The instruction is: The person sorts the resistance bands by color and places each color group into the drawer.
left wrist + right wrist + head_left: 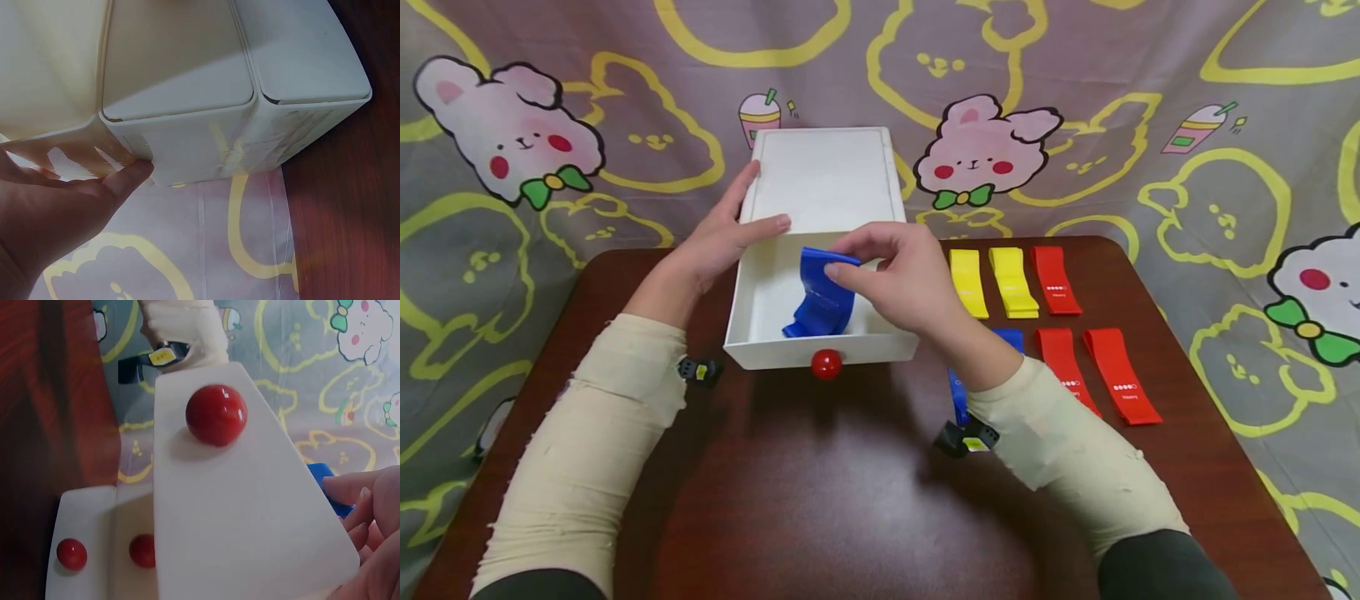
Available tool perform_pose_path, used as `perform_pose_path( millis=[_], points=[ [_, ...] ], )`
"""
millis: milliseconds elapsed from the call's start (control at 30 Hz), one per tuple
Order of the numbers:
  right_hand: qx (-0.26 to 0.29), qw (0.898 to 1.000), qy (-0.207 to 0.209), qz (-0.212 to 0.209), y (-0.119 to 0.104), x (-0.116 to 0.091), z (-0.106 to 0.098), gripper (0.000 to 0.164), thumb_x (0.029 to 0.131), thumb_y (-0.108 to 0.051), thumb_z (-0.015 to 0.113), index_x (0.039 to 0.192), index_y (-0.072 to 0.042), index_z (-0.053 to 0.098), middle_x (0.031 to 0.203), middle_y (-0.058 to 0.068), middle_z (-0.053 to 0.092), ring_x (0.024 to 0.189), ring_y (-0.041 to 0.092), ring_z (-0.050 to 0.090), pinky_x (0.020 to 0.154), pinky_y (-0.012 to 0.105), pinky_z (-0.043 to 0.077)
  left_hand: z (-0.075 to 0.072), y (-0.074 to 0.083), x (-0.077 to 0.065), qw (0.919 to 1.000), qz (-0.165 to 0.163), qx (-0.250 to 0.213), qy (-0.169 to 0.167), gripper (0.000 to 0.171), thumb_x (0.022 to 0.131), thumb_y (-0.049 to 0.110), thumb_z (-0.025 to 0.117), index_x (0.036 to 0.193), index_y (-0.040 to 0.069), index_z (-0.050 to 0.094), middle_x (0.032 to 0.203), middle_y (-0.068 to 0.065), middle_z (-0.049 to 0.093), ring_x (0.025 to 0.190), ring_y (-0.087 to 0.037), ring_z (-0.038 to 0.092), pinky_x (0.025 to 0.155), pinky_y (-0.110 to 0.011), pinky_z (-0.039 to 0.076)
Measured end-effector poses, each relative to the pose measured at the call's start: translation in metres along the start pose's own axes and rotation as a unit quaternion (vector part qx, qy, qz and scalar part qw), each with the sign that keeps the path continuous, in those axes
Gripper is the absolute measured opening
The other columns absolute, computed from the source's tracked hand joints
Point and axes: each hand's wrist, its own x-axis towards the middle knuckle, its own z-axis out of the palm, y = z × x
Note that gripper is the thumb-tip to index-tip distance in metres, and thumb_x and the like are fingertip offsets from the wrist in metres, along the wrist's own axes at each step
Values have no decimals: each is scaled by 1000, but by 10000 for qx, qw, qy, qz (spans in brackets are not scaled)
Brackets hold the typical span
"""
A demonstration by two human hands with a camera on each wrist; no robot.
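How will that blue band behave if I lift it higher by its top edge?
Probably floppy: the blue band bends and curls beneath the right hand's pinch. Likely light, since it looks thin. Its sheen suggests it might be slightly slippery.

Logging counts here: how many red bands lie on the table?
3: the far red band beside a yellow band, the near-right red band, and the near-left red band, partly behind the right sleeve. More may be hidden.

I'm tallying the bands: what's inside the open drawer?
A blue band, pinched by the right hand, reaches into the drawer. They cover part of its floor; the cabinet hides the back. What's there can't be seen.
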Motion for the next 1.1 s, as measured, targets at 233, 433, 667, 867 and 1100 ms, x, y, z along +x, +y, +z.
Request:
perform_pose_path(
  millis=[233,433,667,867,1100],
  points=[
    [-218,9996,-116,147,8,5,-6,18,87,-20,80,103,-12,78,91,-5,71,90,15,59,71,35,49,0,1,-1,10000,-29,27,4,99,89,47,71,159,44,0,164,-4,12,130,-35,41,102,-54,42],
    [-431,9988,-156,175,13,9,-10,19,88,-21,79,104,-12,78,96,-5,72,94,14,58,74,35,49,0,1,-1,10000,-48,23,13,99,89,48,71,159,45,1,164,-4,12,129,-35,42,102,-54,43],
    [-581,9982,-81,129,15,12,-13,17,87,-20,80,102,-11,79,95,-4,71,98,23,59,73,36,49,0,1,0,10000,-45,6,10,99,89,47,71,159,45,0,164,-3,12,128,-34,43,101,-54,44],
    [-874,9958,-85,265,15,15,-16,19,86,-20,81,103,-12,79,95,-3,72,98,20,60,75,35,48,0,0,1,10000,-11,-59,-13,99,90,46,72,159,45,1,163,-3,13,126,-34,45,100,-53,44],
    [-1006,9932,-54,577,21,19,-20,21,86,-23,82,105,-13,79,97,-2,72,95,19,59,73,35,50,0,-1,2,10000,25,-69,-20,98,90,44,72,159,43,1,163,-3,13,125,-34,46,100,-52,44]
  ],
)
